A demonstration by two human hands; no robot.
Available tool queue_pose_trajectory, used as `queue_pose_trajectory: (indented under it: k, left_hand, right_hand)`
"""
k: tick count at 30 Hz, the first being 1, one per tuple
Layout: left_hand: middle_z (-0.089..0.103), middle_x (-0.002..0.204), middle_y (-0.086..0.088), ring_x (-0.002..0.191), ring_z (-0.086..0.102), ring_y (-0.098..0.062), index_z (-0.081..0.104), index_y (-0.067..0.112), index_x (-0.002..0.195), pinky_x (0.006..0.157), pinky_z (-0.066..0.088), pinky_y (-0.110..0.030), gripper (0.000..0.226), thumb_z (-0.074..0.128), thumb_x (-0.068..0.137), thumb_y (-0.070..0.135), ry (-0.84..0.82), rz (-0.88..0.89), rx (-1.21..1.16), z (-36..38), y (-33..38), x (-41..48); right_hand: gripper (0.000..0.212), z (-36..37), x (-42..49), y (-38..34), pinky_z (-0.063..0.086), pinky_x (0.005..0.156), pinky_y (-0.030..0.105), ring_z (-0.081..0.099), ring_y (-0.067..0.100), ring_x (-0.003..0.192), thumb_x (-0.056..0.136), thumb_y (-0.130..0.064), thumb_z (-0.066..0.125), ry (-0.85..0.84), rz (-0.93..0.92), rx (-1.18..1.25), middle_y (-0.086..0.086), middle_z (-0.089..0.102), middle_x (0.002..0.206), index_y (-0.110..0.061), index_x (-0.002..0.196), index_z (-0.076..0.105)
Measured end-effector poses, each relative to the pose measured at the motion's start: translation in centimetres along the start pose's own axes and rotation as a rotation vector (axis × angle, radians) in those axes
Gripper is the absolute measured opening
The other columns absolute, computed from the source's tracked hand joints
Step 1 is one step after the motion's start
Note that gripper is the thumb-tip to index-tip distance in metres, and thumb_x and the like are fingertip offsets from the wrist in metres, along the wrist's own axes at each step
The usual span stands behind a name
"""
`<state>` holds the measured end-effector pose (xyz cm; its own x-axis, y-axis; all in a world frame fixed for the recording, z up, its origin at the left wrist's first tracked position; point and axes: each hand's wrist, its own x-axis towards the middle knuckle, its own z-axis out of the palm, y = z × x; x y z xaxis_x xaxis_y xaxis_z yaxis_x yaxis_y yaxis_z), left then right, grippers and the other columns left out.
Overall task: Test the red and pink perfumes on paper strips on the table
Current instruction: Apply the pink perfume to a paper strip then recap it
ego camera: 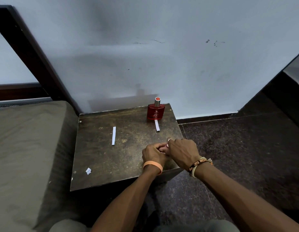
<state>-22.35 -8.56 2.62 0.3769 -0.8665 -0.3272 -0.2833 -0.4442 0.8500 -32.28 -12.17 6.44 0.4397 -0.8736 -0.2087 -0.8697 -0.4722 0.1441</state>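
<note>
A red perfume bottle [155, 112] with a silver cap stands upright at the table's far right corner. A white paper strip [157, 125] lies just in front of it, and a second strip [113, 135] lies left of centre. Near the right front of the table my left hand [153, 154] and my right hand [183, 151] are closed together around a small pink object [164, 149], most of it hidden by my fingers. I cannot tell whether it is the pink perfume.
The table [125, 158] is small, dark and worn, standing against a grey wall. A folded paper scrap [88, 171] lies near its front left corner. A bed with a brown cover [28, 148] abuts the left side. Dark stone floor [237, 148] lies to the right.
</note>
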Motion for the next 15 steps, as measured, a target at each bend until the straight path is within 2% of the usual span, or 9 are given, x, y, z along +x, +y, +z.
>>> queue_pose_trajectory:
  k: [2,4,7,9,12,15]
  left_hand:
    - [0.075,0.088,-0.004,0.074,0.066,-0.011,0.076,0.016,0.096,0.076,0.056,-0.024,0.022,0.074,0.074,0.011,0.006,-0.009,-0.017,0.0,0.13,-0.02]
    - [0.075,0.086,-0.005,0.074,0.067,-0.011,0.076,0.014,0.095,0.079,0.057,-0.026,0.021,0.074,0.074,0.012,0.004,-0.022,-0.035,0.05,0.22,-0.01]
    - [0.075,0.083,0.0,0.073,0.068,-0.01,0.076,0.02,0.091,0.076,0.057,-0.023,0.022,0.076,0.069,0.015,0.002,-0.009,-0.011,0.13,0.18,-0.01]
    - [0.075,0.082,0.001,0.072,0.068,-0.011,0.077,0.022,0.09,0.074,0.057,-0.024,0.021,0.073,0.071,0.015,0.012,-0.01,0.001,0.12,0.15,-0.09]
    - [0.075,0.086,-0.002,0.071,0.066,-0.009,0.076,0.019,0.095,0.078,0.057,-0.024,0.02,0.073,0.075,0.014,0.02,-0.019,-0.005,0.09,0.26,-0.14]
    - [0.075,0.089,-0.003,0.072,0.064,-0.008,0.075,0.015,0.096,0.074,0.052,-0.017,0.029,0.081,0.068,0.014,-0.008,-0.003,-0.027,-0.04,0.45,-0.24]
  right_hand:
    - [0.046,-0.11,-0.19,0.14,0.05,0.068,0.037,0.064,0.026,0.101,0.101,-0.054,0.032,-0.003,-0.027,0.079,0.006,0.065,0.11,-0.016,0.121,0.05]
    - [0.04,-0.23,-0.35,0.38,0.052,0.075,0.038,0.061,0.027,0.107,0.102,-0.045,0.035,0.001,-0.084,0.049,0.007,0.062,0.116,-0.014,0.127,0.046]
    - [0.046,-0.05,-0.39,0.14,0.048,0.067,0.034,0.063,0.025,0.101,0.102,-0.05,0.03,0.033,-0.049,-0.03,0.007,0.065,0.109,-0.014,0.12,0.053]
    - [0.052,0.23,-0.19,0.07,0.047,0.065,0.034,0.065,0.025,0.096,0.1,-0.057,0.028,0.038,0.009,0.02,0.006,0.067,0.103,-0.015,0.113,0.055]
    - [0.039,0.57,-0.34,0.34,0.051,0.071,0.037,0.063,0.026,0.102,0.102,-0.048,0.036,0.0,-0.031,0.213,0.006,0.063,0.11,-0.016,0.118,0.05]
    - [0.031,0.61,-0.61,0.62,0.055,0.077,0.035,0.061,0.023,0.104,0.102,-0.041,0.042,0.017,-0.092,0.184,0.005,0.063,0.112,-0.015,0.115,0.052]
